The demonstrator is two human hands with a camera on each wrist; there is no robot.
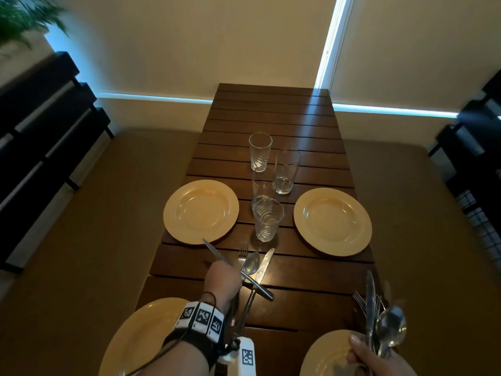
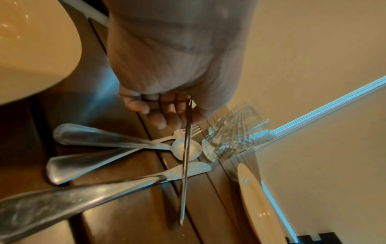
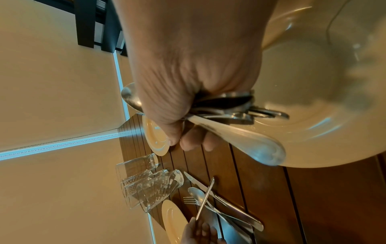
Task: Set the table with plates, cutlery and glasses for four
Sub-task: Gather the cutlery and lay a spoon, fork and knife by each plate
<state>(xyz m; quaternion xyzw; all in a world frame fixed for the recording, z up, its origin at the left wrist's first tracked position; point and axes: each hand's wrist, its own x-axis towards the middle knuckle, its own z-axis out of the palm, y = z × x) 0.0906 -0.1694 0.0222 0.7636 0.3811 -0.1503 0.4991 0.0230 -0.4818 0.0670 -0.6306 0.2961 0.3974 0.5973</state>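
Observation:
My left hand [image 1: 221, 275] pinches a table knife [image 1: 214, 251], its blade aimed at the far left plate [image 1: 200, 211]. In the left wrist view the curled fingers [image 2: 163, 115] hold that knife [image 2: 185, 173] above a fork [image 1: 243, 251], a spoon [image 1: 250, 263] and another knife [image 1: 264, 263] lying loose on the wooden table [image 1: 311, 280]. My right hand [image 1: 363, 356] grips a bundle of cutlery [image 1: 379, 321] over the near right plate [image 1: 325, 356]. The right wrist view shows the fist [image 3: 188, 132] wrapped round the handles [image 3: 240, 140]. A near left plate [image 1: 135, 335] and far right plate [image 1: 333, 221] also lie set.
Several glasses stand clustered along the table's middle, the nearest one [image 1: 267, 219] just beyond the loose cutlery. Dark chairs [image 1: 40, 118] line the left side, and more stand at the right [image 1: 477, 147]. A plant [image 1: 21, 20] fills the top left corner.

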